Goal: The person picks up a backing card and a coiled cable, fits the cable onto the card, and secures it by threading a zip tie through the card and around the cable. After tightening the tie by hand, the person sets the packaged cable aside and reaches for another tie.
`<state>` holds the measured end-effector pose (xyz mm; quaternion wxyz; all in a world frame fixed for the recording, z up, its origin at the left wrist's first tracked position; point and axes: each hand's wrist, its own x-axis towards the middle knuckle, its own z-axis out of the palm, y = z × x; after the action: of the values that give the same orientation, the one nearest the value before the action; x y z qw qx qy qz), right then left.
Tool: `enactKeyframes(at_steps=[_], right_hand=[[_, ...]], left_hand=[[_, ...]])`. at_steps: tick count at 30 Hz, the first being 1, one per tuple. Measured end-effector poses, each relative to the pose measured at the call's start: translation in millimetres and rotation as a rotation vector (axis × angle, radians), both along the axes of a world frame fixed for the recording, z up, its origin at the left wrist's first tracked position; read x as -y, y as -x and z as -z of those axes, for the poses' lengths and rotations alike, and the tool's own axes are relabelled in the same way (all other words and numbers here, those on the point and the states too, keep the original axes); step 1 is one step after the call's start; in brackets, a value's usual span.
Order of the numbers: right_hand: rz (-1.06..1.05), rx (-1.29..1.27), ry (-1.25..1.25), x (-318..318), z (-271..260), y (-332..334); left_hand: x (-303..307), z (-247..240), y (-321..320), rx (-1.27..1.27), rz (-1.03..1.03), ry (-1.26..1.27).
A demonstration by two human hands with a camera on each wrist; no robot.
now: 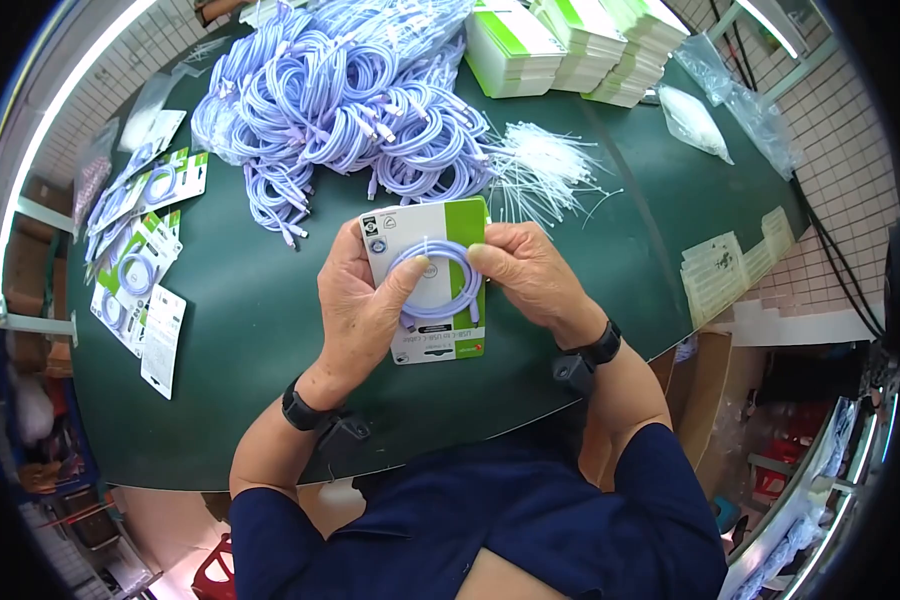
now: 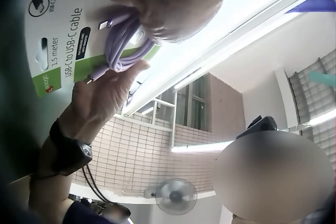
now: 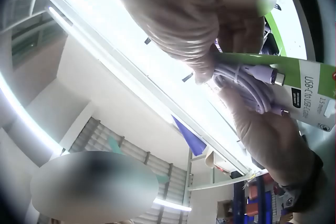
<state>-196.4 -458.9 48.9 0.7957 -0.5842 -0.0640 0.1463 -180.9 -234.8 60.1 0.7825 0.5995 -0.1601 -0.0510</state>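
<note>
A white and green packaging card (image 1: 466,222) is held upside down over the table, its printing reading USB-C to USB-C cable. On its front lies a coiled lilac cable (image 1: 467,299) with metal-tipped plugs near the printed end. My left hand (image 1: 355,305) grips the card's left side, thumb pressed across the coil and fingers hidden behind. My right hand (image 1: 538,274) pinches the opposite edge, its thumb tip at the coil's rim. A thin tie (image 3: 237,71) crosses the coil in the right wrist view.
A big heap of coiled lilac cables (image 1: 320,100) covers the table's far side. Beside it are loose white cable ties (image 1: 545,165) and stacks of cards (image 1: 515,50). Carded cables (image 1: 135,270) lie at the left; a clear bag (image 1: 692,122) sits at the far right.
</note>
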Motion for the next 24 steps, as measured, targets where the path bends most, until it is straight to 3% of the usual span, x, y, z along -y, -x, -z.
enactKeyframes(at_steps=[5,8,17,20,23,24], right_hand=[[0.003,0.073,0.041,-9,-10,7],[0.128,0.246,0.247,-15,-4,7],[-0.007,0.123,0.047,-10,-10,6],[0.036,0.12,0.167,-12,-10,5],[0.105,0.139,0.125,-7,-12,6],[0.14,0.15,0.108,-6,-14,5]], left_hand=[[-1,4,0,-0.008,-0.022,-0.032],[-1,5,-3,-0.02,-0.018,-0.047],[2,3,-7,-0.018,-0.016,-0.024],[0,3,-3,-0.035,-0.01,-0.013],[0,-3,-8,-0.036,0.011,0.027],[-3,-4,-9,0.028,0.004,-0.065]])
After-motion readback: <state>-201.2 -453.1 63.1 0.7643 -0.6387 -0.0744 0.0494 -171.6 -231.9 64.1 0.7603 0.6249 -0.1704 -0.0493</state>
